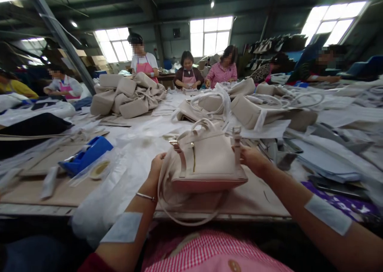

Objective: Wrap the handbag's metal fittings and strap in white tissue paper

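A beige-pink handbag (214,158) tilts toward me above the near edge of the table, its base facing me. On its side show a gold zip and buckled straps, and a long strap (191,223) loops down below it. My left hand (156,166) grips the bag's left side, the fingers partly hidden behind it. At the right side, by an upright buckled strap, my right hand (249,156) is closed on the bag, with some fingertips out of sight.
A blue tape dispenser (86,154) and a tape roll (99,170) lie left. Beige bags (128,96) are heaped behind; more bags (254,110) with wrapped handles lie right. White plastic wrapping (119,164) spreads beside my left arm. Several people work across the table.
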